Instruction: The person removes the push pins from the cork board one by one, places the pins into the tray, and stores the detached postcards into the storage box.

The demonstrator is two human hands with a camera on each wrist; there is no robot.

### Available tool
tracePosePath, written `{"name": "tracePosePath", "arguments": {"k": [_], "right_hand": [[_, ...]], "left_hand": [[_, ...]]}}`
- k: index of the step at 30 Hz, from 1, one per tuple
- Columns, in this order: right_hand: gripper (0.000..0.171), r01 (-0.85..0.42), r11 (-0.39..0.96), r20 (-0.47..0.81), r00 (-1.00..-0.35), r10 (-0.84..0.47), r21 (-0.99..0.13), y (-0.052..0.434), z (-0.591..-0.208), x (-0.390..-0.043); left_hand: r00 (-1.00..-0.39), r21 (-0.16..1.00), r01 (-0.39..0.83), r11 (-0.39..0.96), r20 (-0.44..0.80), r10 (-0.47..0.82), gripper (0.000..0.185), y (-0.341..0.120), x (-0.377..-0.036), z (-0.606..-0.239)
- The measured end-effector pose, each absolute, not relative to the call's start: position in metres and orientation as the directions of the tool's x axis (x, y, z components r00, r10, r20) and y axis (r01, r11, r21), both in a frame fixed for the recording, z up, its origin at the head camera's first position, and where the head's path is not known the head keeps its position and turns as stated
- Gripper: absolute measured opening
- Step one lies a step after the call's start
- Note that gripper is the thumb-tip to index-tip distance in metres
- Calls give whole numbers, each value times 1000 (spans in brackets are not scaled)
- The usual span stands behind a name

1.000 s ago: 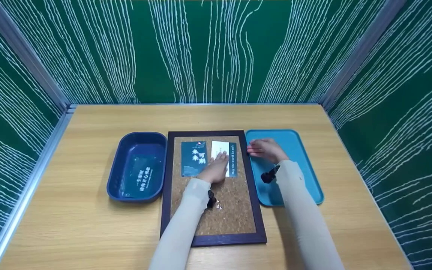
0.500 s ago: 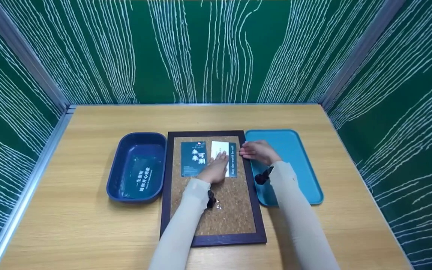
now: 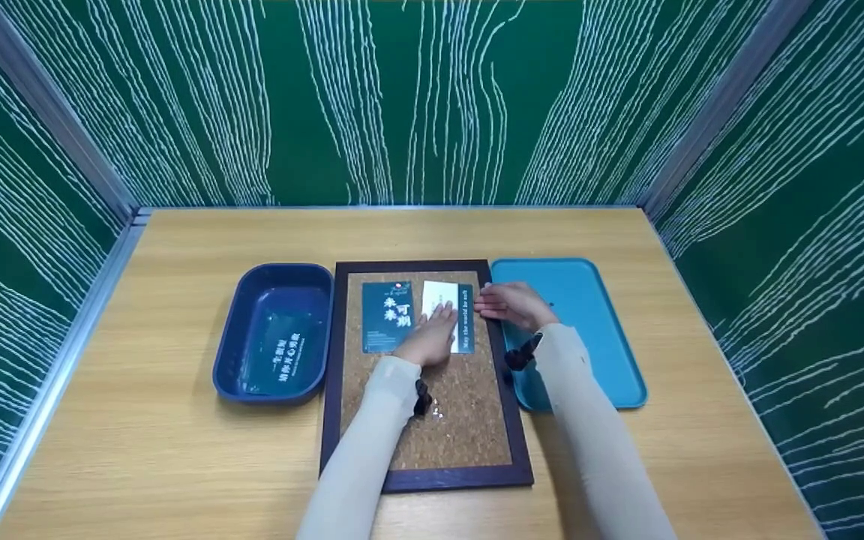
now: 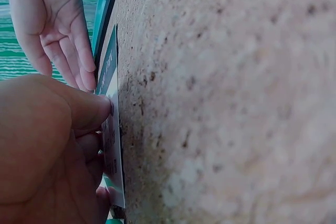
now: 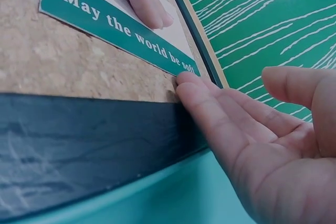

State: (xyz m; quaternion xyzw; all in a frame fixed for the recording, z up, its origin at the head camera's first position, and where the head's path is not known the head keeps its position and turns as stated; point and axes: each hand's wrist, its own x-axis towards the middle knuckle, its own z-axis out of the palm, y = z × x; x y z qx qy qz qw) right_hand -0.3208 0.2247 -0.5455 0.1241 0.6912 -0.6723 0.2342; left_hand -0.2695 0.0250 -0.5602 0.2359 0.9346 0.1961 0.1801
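A white card with a green strip [image 3: 466,319] lettered "May the world be soft" lies on the upper right of a dark-framed cork board [image 3: 469,427]. My left hand [image 3: 430,339] rests on this card with its fingers extended, covering part of the white area; in the left wrist view, its thumb [image 4: 94,109] touches the card face. From the right comes my right hand [image 3: 516,304], palm turned inward, fingers straight and its thumb apart. In the right wrist view its fingertips [image 5: 188,85] are right at the strip's corner. A teal card [image 3: 381,326] with white characters lies left of both hands.
To the board's left stands a dark blue bin [image 3: 223,360] holding another teal card [image 3: 282,367]. A turquoise tray [image 3: 574,281] sits against the right side of the board. Several small clear pieces [image 3: 437,409] lie on the cork beside the left wrist.
My right hand has moved left from over the tray, across the board's frame to the card's right edge. The left hand has stayed on the card.
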Motion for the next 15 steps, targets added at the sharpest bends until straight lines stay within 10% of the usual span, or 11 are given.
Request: {"name": "tracePosePath", "arguments": {"k": [15], "right_hand": [[38,492,77,-498,-858,-129,-867,219,-546,-322]], "left_hand": [[-824,451,368,813,-246,510,52,25,-269,-559]]}}
